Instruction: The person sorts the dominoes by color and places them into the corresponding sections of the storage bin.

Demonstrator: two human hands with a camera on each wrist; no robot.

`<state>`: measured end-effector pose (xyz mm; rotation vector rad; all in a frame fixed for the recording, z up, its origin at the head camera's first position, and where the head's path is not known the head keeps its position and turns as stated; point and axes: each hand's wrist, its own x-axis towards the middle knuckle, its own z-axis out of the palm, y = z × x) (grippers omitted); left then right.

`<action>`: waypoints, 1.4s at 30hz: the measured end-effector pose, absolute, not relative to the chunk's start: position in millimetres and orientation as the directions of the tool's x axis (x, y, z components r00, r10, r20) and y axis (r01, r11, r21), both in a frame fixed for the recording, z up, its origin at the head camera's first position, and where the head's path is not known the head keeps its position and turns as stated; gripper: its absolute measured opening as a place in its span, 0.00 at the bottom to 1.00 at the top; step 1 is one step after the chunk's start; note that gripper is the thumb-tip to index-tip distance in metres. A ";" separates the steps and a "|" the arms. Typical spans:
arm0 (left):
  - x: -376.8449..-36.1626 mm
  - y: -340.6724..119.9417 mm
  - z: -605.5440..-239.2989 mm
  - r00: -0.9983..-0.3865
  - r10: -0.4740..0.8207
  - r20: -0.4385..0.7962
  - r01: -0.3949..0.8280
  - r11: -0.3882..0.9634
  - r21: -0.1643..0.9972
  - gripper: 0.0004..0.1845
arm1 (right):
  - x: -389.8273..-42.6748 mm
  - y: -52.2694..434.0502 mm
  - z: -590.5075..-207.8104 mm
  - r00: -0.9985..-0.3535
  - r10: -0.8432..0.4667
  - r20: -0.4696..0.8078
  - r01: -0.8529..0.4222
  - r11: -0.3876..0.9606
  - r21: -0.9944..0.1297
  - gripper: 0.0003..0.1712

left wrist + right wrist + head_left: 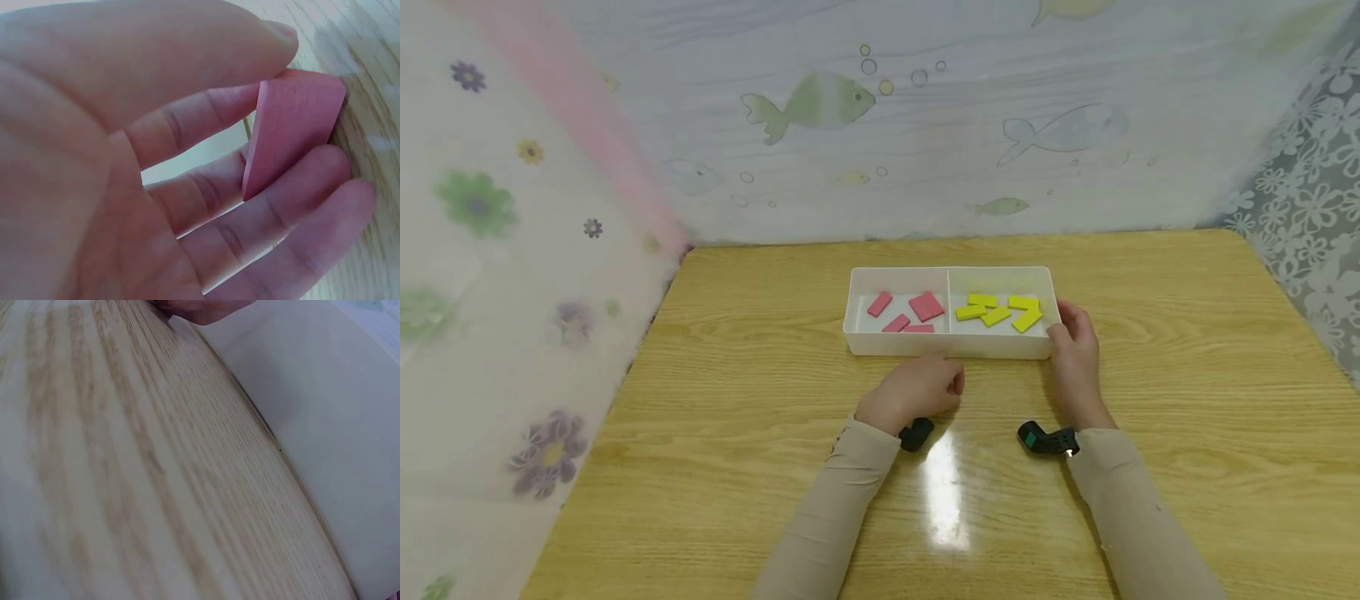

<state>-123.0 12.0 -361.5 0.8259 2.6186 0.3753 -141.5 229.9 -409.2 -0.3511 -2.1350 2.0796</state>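
Observation:
My left hand [917,388] is just in front of a white two-part box [895,344]. In the left wrist view it pinches a flat pink block [297,119] between thumb and fingers, close above the table; the head view hides this block. My right hand [1077,367] grips the box's right end, thumb at the front corner and fingers along the end wall. Several pink blocks [927,306] lie in the left compartment and several yellow blocks [1027,320] in the right one. The right wrist view shows the box's wall [337,437] beside the table, not the right hand's grip.
The box stands on a wood-grain table [737,333], towards its far side. A covering with printed fish [827,100] hangs behind the table, and a flowered one [475,333] on the left. A black wrist strap [1047,439] shows at the right sleeve.

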 end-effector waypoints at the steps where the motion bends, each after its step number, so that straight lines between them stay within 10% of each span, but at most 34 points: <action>1: -123.2 11.7 -361.3 -0.759 0.594 -0.266 0.494 0.792 0.360 0.02 | -141.5 230.0 -409.5 -0.963 0.262 -0.062 0.070 0.019 -0.997 0.25; 33: -124.7 7.0 -361.4 -0.775 0.584 -0.241 0.521 0.807 0.280 0.01 | -142.7 231.2 -409.6 -0.963 0.264 -0.051 0.063 0.038 -0.997 0.25; 42: -125.8 -0.4 -358.9 -0.734 0.609 -0.299 0.479 0.777 0.409 0.05 | -142.3 230.5 -410.5 -0.962 0.265 -0.063 0.068 0.012 -0.998 0.25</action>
